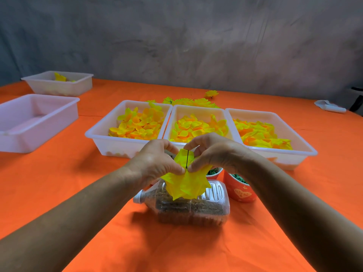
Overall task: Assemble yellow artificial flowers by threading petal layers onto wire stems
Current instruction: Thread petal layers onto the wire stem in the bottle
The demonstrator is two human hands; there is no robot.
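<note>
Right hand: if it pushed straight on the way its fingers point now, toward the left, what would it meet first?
The right hand points across at the left hand. Its fingertips already pinch the wire stem and the yellow petal layer, so it would probably press into the left hand's fingertips first. Depth is unclear.

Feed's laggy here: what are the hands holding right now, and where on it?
Both hands, left hand and right hand, pinch the yellow petal layers at their centre, around the dark wire stem.
</note>
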